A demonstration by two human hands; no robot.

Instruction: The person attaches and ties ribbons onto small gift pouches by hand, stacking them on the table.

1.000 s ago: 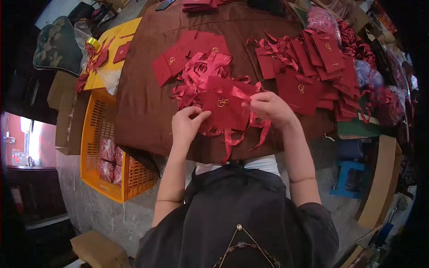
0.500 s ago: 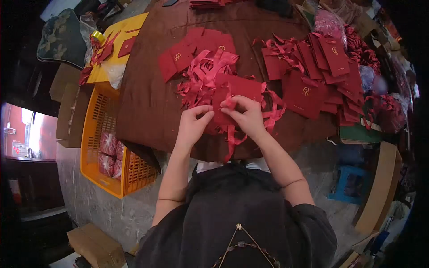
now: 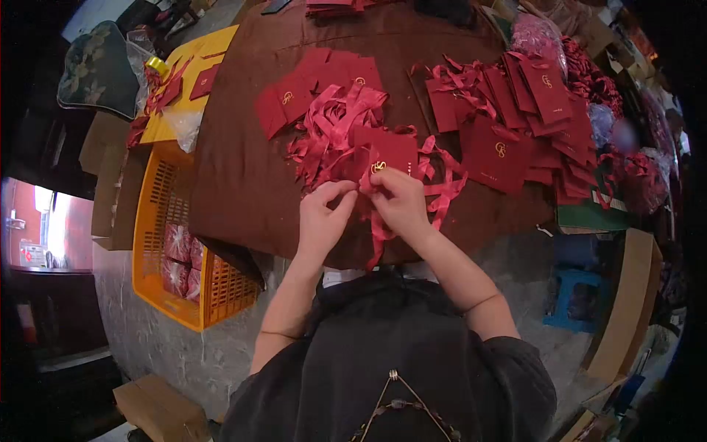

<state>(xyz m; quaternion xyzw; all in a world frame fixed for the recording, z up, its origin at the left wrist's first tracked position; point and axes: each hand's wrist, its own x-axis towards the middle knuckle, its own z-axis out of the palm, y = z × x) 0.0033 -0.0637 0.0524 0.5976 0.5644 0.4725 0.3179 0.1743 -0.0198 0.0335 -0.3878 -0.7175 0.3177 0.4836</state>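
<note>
A red pouch-like paper bag (image 3: 394, 146) with a gold emblem lies in front of me, against a heap of pink-red ribbon (image 3: 340, 121). My right hand (image 3: 402, 206) is closed at the bag's near left corner, pinching a ribbon (image 3: 366, 181) there. The fingertips of my left hand (image 3: 324, 219) are pinched together at that same ribbon, almost touching the right fingers. What lies between the left fingertips is too small to make out clearly. Loose ribbon (image 3: 376, 239) hangs below the right hand toward the table edge.
The brown-covered table (image 3: 243, 169) carries flat red bags (image 3: 287, 99) behind the ribbon heap and stacked bags with ribbons (image 3: 501, 155) at the right. An orange crate (image 3: 202, 313) with wrapped red packs stands left. A blue stool (image 3: 574, 298) is at lower right.
The bag has shifted down and tilted, and its gold emblem now shows. My left hand has moved right, bringing its fingertips up to the ribbon by my right hand.
</note>
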